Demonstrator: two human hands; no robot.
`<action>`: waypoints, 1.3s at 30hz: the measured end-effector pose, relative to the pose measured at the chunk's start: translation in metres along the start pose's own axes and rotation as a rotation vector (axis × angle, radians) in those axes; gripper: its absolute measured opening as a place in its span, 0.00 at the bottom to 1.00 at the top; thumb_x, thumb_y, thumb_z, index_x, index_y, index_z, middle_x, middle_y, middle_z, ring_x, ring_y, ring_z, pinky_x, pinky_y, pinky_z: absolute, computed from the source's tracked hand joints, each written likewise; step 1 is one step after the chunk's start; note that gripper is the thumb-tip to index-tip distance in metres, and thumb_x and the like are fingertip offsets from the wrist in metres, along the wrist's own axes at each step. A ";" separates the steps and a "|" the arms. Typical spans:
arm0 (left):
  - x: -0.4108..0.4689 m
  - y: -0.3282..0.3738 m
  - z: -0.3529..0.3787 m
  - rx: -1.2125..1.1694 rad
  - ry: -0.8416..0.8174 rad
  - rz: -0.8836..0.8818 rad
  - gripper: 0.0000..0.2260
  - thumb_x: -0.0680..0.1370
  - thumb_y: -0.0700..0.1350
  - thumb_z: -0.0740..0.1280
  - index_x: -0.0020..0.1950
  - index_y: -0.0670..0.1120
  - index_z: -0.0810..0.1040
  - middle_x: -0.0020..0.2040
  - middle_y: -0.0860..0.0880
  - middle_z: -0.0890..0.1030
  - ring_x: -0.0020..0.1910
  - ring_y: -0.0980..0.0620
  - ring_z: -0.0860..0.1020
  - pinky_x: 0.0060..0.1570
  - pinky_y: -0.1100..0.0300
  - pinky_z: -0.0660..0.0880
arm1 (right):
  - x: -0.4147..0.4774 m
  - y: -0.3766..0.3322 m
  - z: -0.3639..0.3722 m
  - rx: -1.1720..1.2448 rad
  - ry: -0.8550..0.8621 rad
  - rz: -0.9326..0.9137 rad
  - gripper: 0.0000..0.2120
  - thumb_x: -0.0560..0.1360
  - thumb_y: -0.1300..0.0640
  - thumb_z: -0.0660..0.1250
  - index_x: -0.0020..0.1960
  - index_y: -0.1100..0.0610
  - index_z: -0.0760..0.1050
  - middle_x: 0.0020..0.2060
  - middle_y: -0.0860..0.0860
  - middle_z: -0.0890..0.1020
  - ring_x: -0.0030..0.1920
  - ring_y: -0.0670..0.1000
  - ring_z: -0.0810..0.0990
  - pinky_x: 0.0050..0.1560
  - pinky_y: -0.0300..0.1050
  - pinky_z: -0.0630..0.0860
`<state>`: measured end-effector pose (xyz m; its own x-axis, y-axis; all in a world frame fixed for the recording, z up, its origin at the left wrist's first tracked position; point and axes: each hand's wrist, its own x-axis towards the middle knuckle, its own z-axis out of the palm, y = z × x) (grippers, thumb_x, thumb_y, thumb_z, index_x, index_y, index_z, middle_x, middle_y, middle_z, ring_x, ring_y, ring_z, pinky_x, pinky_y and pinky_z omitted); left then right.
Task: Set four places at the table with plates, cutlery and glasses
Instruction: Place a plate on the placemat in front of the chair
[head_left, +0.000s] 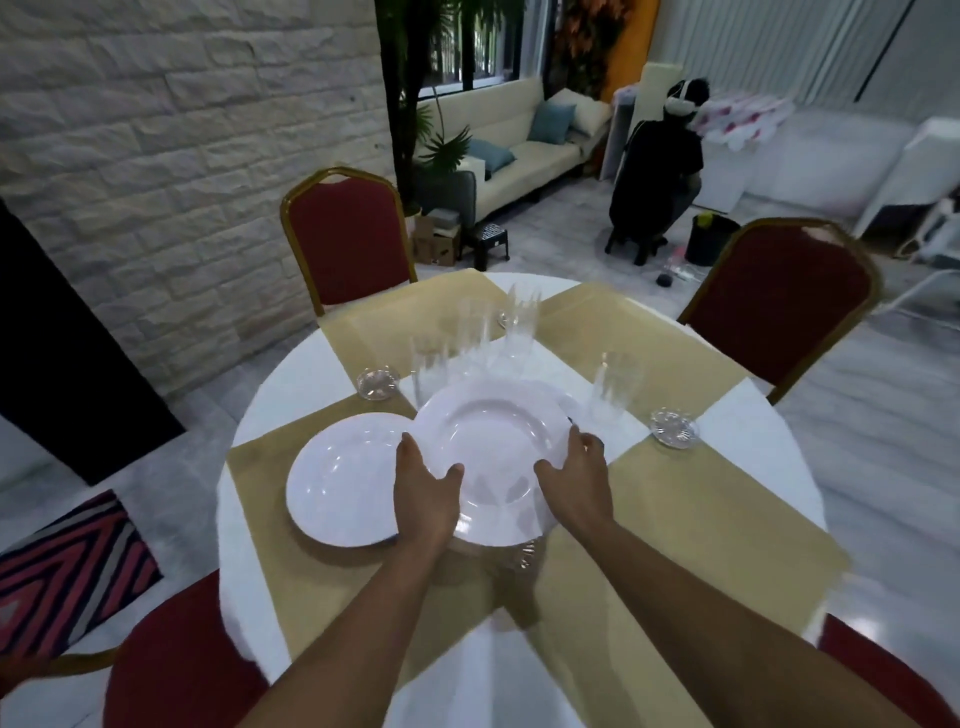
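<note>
Glossy white round plate is held above the near side of the round white-clothed table. Your left hand and right hand each grip its rim, thumb on top and fingers wrapped round the edge. A second white plate lies just to its left on a tan mat. Tall clear glasses stand beyond, and red gold-framed chairs ring the table beside a pale stone wall.

Both arms stretched fwd, forearms bare, approx parallel. Left grip & right grip clasp opposite rims of plate, thumbs on top, fingers round the edge.
</note>
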<state>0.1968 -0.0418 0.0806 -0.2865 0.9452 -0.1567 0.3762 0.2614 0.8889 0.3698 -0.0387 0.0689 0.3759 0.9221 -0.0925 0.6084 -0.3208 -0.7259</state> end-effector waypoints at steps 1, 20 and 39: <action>-0.007 0.003 0.012 0.000 0.004 0.016 0.36 0.77 0.46 0.68 0.79 0.45 0.52 0.78 0.48 0.59 0.76 0.47 0.60 0.74 0.55 0.57 | 0.000 0.010 -0.010 0.003 -0.004 0.013 0.32 0.73 0.52 0.65 0.75 0.56 0.61 0.71 0.55 0.64 0.69 0.58 0.69 0.64 0.55 0.72; -0.173 -0.026 0.243 0.009 -0.078 -0.085 0.48 0.69 0.49 0.75 0.79 0.48 0.46 0.78 0.48 0.58 0.76 0.47 0.60 0.71 0.46 0.63 | 0.045 0.222 -0.145 -0.220 -0.291 0.052 0.36 0.74 0.48 0.68 0.76 0.56 0.58 0.76 0.52 0.58 0.74 0.57 0.60 0.70 0.55 0.64; -0.164 -0.058 0.239 0.397 0.001 -0.060 0.40 0.78 0.58 0.61 0.79 0.43 0.42 0.80 0.45 0.44 0.79 0.49 0.44 0.76 0.50 0.40 | 0.047 0.246 -0.136 -0.244 -0.373 -0.096 0.43 0.77 0.43 0.64 0.80 0.54 0.42 0.80 0.48 0.47 0.80 0.52 0.52 0.77 0.53 0.55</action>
<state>0.4325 -0.1649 -0.0481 -0.3195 0.9256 -0.2030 0.6700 0.3722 0.6423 0.6320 -0.1038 -0.0208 0.0593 0.9507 -0.3042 0.7920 -0.2303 -0.5654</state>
